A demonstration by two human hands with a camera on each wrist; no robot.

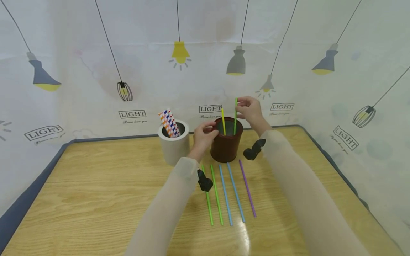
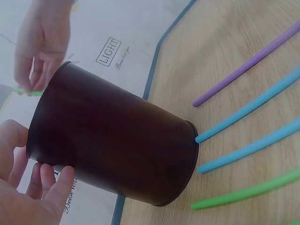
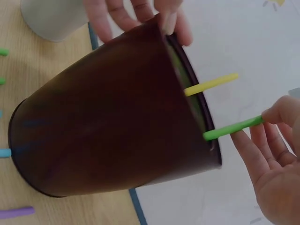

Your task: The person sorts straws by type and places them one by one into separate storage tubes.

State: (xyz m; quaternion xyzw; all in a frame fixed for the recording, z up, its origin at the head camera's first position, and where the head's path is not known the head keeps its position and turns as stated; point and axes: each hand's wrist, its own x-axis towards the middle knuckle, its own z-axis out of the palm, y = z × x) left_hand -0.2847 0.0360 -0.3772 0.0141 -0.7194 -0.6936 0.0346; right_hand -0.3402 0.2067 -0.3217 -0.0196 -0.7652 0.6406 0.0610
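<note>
A green straw (image 1: pixel 235 122) is pinched by the right hand (image 1: pixel 251 111), partly inside the brown cup (image 1: pixel 225 147), which is gripped at its left by the left hand (image 1: pixel 203 138); nearer, five straws (image 1: pixel 225 192) are laid out.

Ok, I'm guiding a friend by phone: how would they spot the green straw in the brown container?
On the wooden table, find the dark brown container right of the white container. From its mouth rises the green straw. Unlike the yellow straw beside it, it is pinched by the right hand.

White pot (image 1: pixel 174 151) holds patterned straws (image 1: pixel 168 122); lamp-printed backdrop (image 1: pixel 150 81) behind.
</note>
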